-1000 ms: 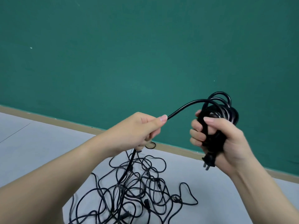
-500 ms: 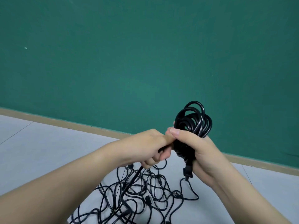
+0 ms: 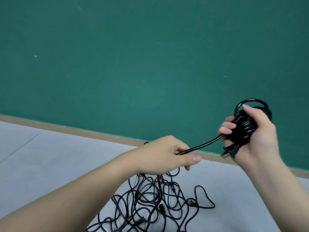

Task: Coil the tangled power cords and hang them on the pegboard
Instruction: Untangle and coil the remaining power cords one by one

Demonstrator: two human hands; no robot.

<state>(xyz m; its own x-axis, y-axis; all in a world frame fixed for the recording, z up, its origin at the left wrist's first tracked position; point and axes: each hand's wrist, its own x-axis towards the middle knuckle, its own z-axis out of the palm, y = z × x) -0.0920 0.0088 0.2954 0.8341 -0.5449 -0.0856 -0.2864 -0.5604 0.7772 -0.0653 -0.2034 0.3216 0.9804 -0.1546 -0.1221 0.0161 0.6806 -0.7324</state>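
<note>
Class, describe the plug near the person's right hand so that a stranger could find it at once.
Start at the green wall and drop to the right hand, which grips a black coil. The plug sticks out below its fingers. Unlike the cords in the floor tangle, it hangs in the air.

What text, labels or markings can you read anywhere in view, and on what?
None can be read. The plug, the coiled cord, the tangled cords on the floor and the green wall show no legible print; any moulding on the plug is too small and blurred.
</note>
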